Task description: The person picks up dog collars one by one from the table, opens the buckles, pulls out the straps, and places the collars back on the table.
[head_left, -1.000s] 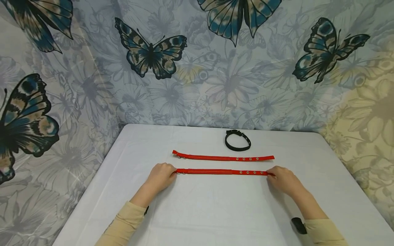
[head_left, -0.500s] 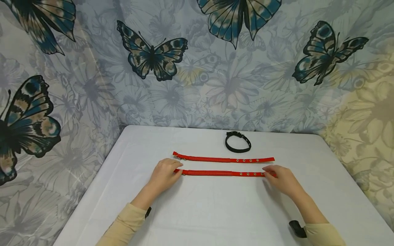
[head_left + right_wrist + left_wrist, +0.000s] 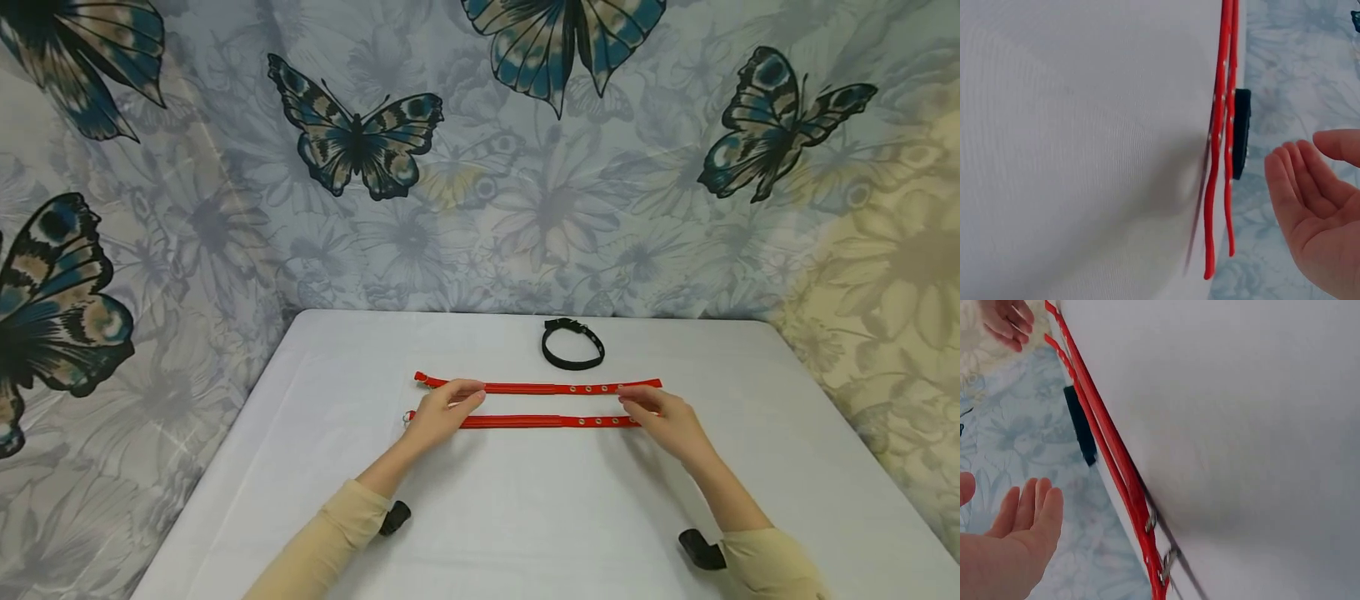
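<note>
Two red collars with metal eyelets lie straight and parallel on the table, the near collar [image 3: 517, 422] in front of the far collar [image 3: 525, 388]. My left hand [image 3: 441, 414] hovers over their left part, fingers loosely extended and holding nothing. Over the eyelet ends is my right hand [image 3: 670, 423], likewise bare, its fingers bent slightly. Both wrist views show the palms raised off the collars, the left hand [image 3: 1025, 547] and the right hand [image 3: 1319, 215] apart from them. Metal rings [image 3: 1169, 559] show at the buckle ends. Each hand covers part of the near collar in the head view.
Behind the red collars lies a black collar [image 3: 573, 365], fastened into a loop. The white table [image 3: 510, 508] ends at the back against a wall [image 3: 555, 208] with butterfly and flower patterns. Dark wrist devices [image 3: 702, 550] sit below both hands.
Both hands have let go of the near red collar's ends and risen, moving inward and away from the person. The near collar stays straight on the table. The head view has shifted slightly.
</note>
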